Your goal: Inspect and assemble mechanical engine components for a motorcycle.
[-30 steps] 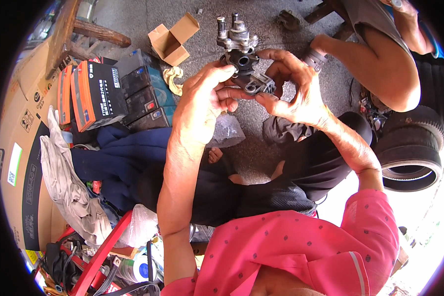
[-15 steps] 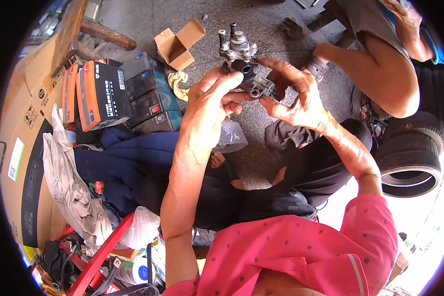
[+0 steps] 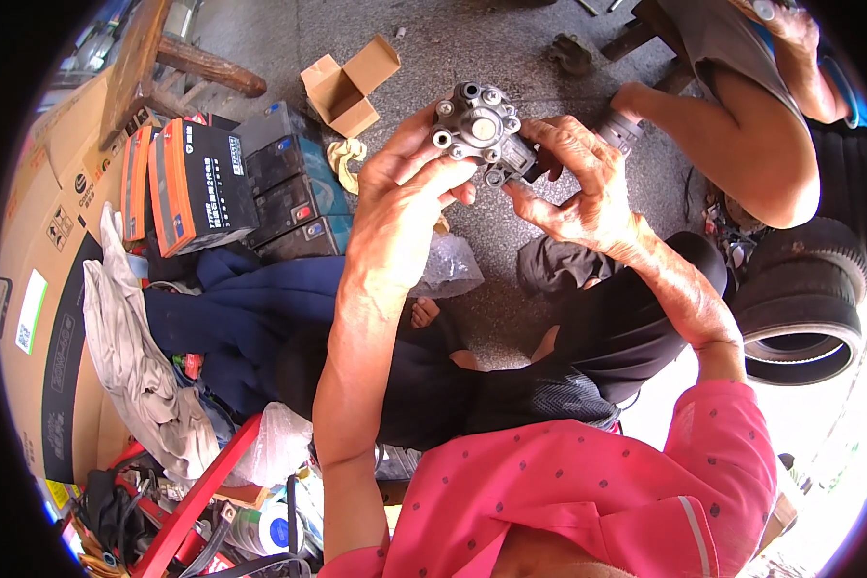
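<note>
A grey metal mechanical assembly (image 3: pixel 483 129) with a round centre, bolts and short pipe stubs is held up over the floor, its bolted face toward me, a darker lower body partly hidden behind it. My left hand (image 3: pixel 405 193) grips it from the left, thumb along its lower edge. My right hand (image 3: pixel 588 193) holds it from the right, fingers curled near the darker body and thumb below it.
An open small cardboard box (image 3: pixel 352 87), a crumpled yellowish glove (image 3: pixel 347 166) and batteries (image 3: pixel 202 183) lie left. Another person's bent leg (image 3: pixel 751 164) and hand (image 3: pixel 797 53) are upper right, above stacked tyres (image 3: pixel 800 328). A wooden stool (image 3: pixel 144 58) stands upper left.
The metal assembly has tipped over in my hands: its upright pipe stubs have swung toward me, so the bolted round face now shows and covers much of the darker body.
</note>
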`<action>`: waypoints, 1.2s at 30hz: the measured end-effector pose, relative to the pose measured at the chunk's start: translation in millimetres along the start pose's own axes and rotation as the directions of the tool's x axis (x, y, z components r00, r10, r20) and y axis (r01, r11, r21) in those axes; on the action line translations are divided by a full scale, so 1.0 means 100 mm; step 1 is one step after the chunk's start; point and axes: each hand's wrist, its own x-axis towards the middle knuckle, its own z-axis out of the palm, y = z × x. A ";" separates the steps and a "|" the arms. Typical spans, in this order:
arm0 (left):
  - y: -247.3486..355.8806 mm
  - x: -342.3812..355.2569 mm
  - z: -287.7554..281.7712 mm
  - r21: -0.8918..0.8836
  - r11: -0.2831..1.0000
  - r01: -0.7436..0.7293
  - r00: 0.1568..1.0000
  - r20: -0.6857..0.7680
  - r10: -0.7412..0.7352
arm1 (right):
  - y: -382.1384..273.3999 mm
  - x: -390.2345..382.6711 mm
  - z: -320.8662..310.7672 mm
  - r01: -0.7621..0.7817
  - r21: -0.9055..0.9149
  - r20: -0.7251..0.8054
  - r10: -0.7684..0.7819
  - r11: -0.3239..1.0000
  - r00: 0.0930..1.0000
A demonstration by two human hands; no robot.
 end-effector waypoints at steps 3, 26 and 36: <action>-0.01 0.02 -0.01 0.012 0.999 -0.030 0.999 0.036 0.030 | 0.00 0.00 0.00 -0.011 -0.002 -0.014 0.011 1.000 1.000; -0.02 0.01 0.01 -0.028 0.999 -0.029 0.999 -0.013 0.029 | 0.00 0.00 0.00 -0.024 -0.002 0.013 0.024 1.000 1.000; 0.02 0.00 0.04 0.018 1.000 0.010 0.999 -0.040 -0.009 | 0.00 -0.01 0.02 -0.040 -0.028 0.027 0.041 0.999 0.999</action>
